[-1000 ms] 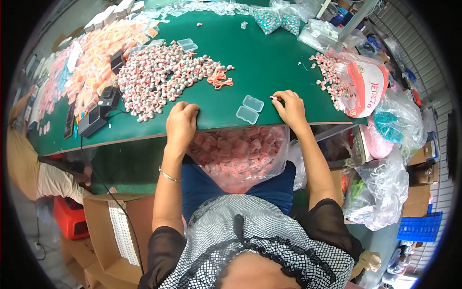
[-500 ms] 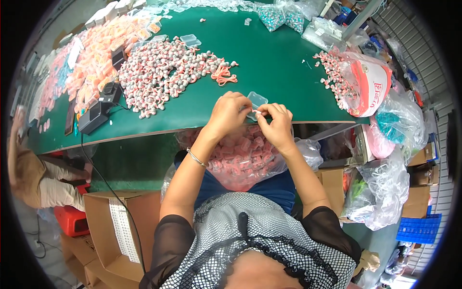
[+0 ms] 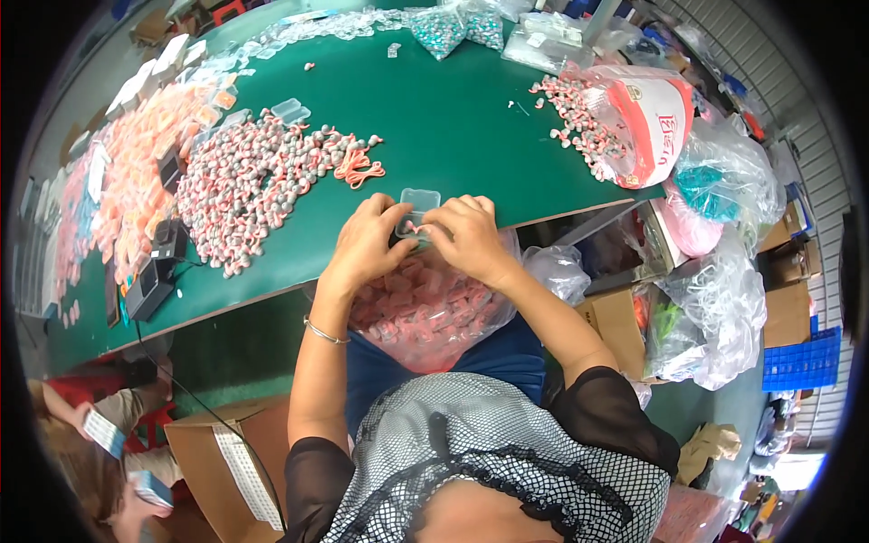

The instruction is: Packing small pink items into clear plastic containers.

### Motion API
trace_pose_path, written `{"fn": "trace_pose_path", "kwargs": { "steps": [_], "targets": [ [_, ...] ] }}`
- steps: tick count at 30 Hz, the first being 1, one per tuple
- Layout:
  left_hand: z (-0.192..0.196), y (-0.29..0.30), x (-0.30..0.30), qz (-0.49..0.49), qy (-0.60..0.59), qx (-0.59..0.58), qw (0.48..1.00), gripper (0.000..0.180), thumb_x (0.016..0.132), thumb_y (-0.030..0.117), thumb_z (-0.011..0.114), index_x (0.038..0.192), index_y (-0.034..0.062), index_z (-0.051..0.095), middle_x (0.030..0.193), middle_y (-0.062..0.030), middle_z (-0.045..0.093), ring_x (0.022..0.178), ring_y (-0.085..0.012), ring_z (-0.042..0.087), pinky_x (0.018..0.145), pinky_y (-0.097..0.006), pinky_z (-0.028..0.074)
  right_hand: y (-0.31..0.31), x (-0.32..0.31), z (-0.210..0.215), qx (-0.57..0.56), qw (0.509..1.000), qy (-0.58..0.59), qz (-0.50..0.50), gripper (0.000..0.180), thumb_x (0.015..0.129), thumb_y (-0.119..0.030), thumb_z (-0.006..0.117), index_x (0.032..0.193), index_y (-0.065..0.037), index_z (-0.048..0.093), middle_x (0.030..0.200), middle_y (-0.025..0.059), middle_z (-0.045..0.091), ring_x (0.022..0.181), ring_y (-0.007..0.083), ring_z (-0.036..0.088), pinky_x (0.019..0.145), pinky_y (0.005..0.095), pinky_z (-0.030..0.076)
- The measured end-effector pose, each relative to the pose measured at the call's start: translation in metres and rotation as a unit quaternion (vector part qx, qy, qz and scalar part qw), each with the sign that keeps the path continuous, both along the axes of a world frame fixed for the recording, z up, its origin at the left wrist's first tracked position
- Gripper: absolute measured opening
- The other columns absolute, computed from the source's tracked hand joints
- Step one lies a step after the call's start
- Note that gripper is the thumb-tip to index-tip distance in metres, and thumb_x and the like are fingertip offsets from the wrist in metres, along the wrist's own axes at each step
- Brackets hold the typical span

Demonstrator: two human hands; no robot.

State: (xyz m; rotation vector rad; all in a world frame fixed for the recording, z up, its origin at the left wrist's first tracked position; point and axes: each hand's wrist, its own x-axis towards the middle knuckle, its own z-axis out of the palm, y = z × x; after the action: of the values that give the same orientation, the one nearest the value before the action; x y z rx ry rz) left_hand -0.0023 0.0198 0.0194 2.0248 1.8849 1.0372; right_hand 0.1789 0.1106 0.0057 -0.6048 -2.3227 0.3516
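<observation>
A small clear plastic box (image 3: 420, 197) with its lid up is held at the front edge of the green table. My left hand (image 3: 369, 242) grips its left side with thumb and fingers. On the other side, my right hand (image 3: 466, 237) has its fingers and thumb closed at the box's edge. A small pink-and-white piece (image 3: 410, 225) shows inside, close to the right fingertips. Below my hands, a clear bag (image 3: 425, 312) of pink boxes rests on my lap. To the left lies a heap of pink-and-grey pieces (image 3: 262, 176), with pink cord loops (image 3: 359, 169) beside it.
Orange plastic cases (image 3: 154, 154) pile up at the left, near a black device (image 3: 149, 288) with a cable. An opened red-and-white bag (image 3: 647, 127) spills similar small pieces at the right. Cardboard box (image 3: 226, 452) stands lower left; a co-worker's hands there hold pale-blue items (image 3: 105, 433).
My view has shifted, so the table things sit further left. My hands have gone from pinching a small piece together over the box to gripping the box's two sides.
</observation>
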Motion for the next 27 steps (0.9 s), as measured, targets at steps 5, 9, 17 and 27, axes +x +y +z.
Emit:
{"fn": "trace_pose_path", "kwargs": {
  "steps": [5,9,17,27],
  "targets": [
    [-0.003,0.004,0.001,0.008,0.016,0.014,1.000,0.042,0.070,0.021,0.080,0.105,0.0041,0.065,0.096,-0.0124,0.060,0.091,-0.0321,0.059,0.079,-0.041,0.049,0.010,0.001,0.001,0.021,0.999,-0.026,0.026,0.005,0.083,-0.021,0.068,0.083,-0.016,0.069,0.079,0.0011,0.061,0.083,0.0218,0.058,0.083,0.0424,0.036],
    [-0.013,0.002,0.003,0.035,-0.006,0.056,0.998,0.043,0.067,0.024,0.082,0.102,0.0042,0.066,0.092,-0.0117,0.059,0.088,-0.0314,0.058,0.076,-0.041,0.049,0.030,-0.001,0.015,-0.021,0.994,-0.065,0.089,0.009,0.083,-0.022,0.068,0.088,-0.016,0.071,0.081,0.0024,0.062,0.083,0.0234,0.059,0.082,0.0419,0.038],
    [-0.014,-0.002,0.003,0.041,-0.019,0.064,0.997,0.045,0.065,0.028,0.083,0.100,0.0056,0.067,0.085,-0.0095,0.056,0.084,-0.0293,0.057,0.073,-0.041,0.048,0.089,-0.086,0.013,0.028,0.987,-0.028,0.156,0.019,0.080,-0.015,0.072,0.098,-0.010,0.071,0.094,0.0060,0.067,0.091,0.0267,0.062,0.076,0.0385,0.047],
    [-0.013,-0.004,0.005,0.067,-0.019,0.048,0.996,0.045,0.062,0.027,0.086,0.098,0.0064,0.068,0.089,-0.0078,0.056,0.092,-0.0285,0.057,0.081,-0.042,0.045,0.089,-0.074,0.015,-0.027,0.984,-0.074,0.158,0.011,0.080,-0.014,0.073,0.089,-0.009,0.071,0.081,0.0077,0.067,0.078,0.0253,0.064,0.073,0.0390,0.048]
  ]
}}
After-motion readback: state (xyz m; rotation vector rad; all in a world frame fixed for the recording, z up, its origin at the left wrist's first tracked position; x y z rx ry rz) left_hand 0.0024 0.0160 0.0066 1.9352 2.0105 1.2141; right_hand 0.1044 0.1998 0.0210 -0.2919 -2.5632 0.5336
